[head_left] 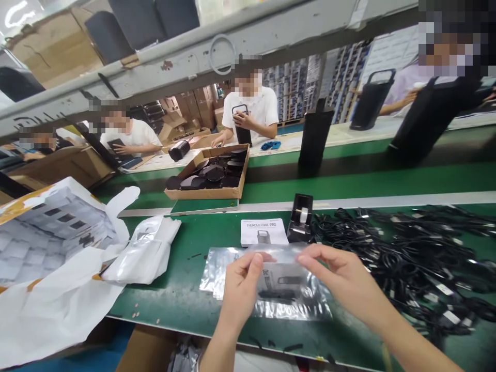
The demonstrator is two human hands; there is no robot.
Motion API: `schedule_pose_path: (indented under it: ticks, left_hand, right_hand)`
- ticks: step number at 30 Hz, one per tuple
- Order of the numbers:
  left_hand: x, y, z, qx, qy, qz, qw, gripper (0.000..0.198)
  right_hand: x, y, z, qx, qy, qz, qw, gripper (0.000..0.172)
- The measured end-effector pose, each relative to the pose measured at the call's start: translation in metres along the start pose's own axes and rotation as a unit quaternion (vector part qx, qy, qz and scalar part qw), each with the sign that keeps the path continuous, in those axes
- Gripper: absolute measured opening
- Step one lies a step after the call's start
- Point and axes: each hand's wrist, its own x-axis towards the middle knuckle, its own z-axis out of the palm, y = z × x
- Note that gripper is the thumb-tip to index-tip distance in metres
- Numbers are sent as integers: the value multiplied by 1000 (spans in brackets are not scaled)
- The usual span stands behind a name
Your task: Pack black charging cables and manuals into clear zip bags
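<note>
A clear plastic bag (289, 310) with a printed leaflet (271, 276) showing through it is held up between my two hands. My left hand (241, 284) pinches its left side, thumb on top. At the bag's upper right edge, the thumb and fingers of my right hand (339, 271) are closed on the film. More flat clear bags (217, 268) lie beneath, to the left. Just behind is a stack of white manuals (253, 233), with a black tape dispenser (299, 219) beside it. Many loose black cables (372, 243) are heaped to the right.
A torn white-lined package (58, 243) and a bundle of plastic bags (145, 250) lie at left. Beyond, a cardboard tray (201, 194) holds black parts. Black speakers (315, 137) with handles stand along the green belt (271, 181). Several people work opposite, under an overhead shelf (186, 67).
</note>
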Motion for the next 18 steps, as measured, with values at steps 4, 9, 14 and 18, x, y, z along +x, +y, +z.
schedule_pose_path:
  ticks: [4, 9, 14, 18]
  left_hand:
    - [3, 0, -3, 22, 0, 43, 999, 22]
    - [8, 1, -8, 31, 0, 35, 999, 8]
    - [9, 1, -19, 46, -24, 36, 998, 11]
    - [8, -2, -22, -83, -11, 6, 997, 38]
  right_hand:
    - [6, -2, -3, 10, 8, 7, 1000, 32]
    - [9, -5, -8, -39, -39, -27, 998, 18]
    - [11, 2, -16, -54, -47, -89, 993, 21]
    - [9, 13, -16, -74, -24, -146, 986, 28]
